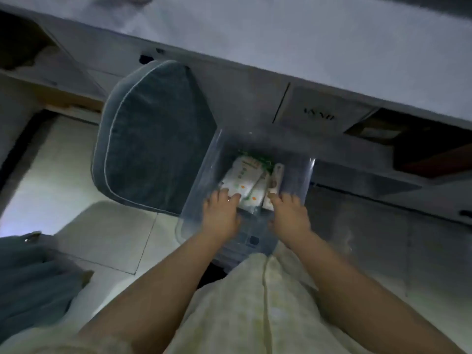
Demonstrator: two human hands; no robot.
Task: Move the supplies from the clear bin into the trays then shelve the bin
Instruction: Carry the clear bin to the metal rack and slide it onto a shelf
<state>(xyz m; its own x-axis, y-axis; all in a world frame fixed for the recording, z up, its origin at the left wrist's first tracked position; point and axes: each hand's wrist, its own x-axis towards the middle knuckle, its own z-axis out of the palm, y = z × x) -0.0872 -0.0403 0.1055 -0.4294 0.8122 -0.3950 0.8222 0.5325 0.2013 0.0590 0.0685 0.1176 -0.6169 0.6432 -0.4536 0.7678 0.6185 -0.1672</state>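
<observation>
Head view, dim and blurred: the bin (pixel 293 180) stands between the person's lap and a counter (pixel 281 47), just right of a grey cushion (pixel 153 149), with white packets (pixel 242 177) lying in its far half. Both hands reach into it, the left hand (pixel 221 213) with its fingertips on the left packets and the right hand (pixel 290 213) touching the rightmost packet. I cannot tell whether either hand pinches a packet or only rests on it.
</observation>
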